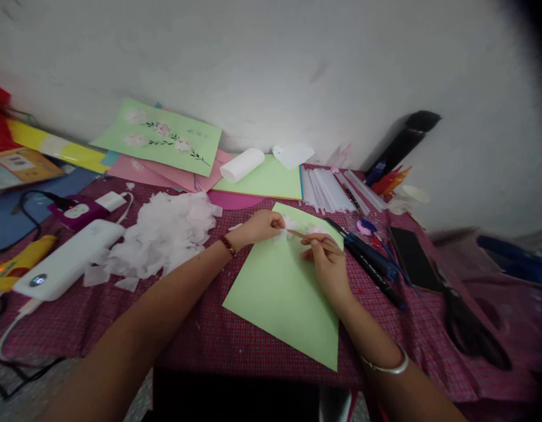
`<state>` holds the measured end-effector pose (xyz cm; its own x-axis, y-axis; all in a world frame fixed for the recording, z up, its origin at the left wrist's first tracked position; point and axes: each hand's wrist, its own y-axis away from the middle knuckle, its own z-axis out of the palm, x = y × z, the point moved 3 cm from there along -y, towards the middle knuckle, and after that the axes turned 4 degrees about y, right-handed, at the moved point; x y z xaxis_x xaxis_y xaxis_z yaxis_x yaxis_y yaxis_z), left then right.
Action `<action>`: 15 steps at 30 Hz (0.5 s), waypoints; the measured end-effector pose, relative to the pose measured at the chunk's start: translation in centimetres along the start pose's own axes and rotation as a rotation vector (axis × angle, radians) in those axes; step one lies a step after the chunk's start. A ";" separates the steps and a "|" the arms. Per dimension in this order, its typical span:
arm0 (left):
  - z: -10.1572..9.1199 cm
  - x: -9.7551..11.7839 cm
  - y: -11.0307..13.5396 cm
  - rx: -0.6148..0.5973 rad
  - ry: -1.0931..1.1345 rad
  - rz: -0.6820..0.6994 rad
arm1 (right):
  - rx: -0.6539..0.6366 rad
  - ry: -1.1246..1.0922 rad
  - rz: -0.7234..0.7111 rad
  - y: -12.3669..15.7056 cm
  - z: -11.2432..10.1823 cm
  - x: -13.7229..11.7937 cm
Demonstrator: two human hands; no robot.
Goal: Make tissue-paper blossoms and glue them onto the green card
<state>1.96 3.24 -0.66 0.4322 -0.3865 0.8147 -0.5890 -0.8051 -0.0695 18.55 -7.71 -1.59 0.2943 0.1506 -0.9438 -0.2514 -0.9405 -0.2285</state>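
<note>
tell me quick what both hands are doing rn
Left hand: fingers curled closed by the white paper tuft; grip on it can't be told.
Right hand: closed, holding a thin brown stick.

The green four-sided paper sheet looks smooth and dull, the thin brown wooden-looking stick dull too, the white paper heap crinkly, and the round silver metal bangle shiny.

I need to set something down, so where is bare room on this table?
Bare cloth shows between the left forearm and the green sheet, and between the black marker and scissors. The sheet's near half is bare too. Crowded: behind the sheet, with white strips and a white roll, and at left, with the paper pile and power bank.
</note>
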 end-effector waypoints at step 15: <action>1.1 -1.6 -1.0 0.152 -0.025 -0.008 | -0.099 0.168 -0.158 0.4 1.0 -0.5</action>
<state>2.60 4.17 -2.47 0.4543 -0.3896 0.8011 -0.4760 -0.8663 -0.1513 17.37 -7.85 -1.49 0.4740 0.2534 -0.8433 -0.1007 -0.9358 -0.3378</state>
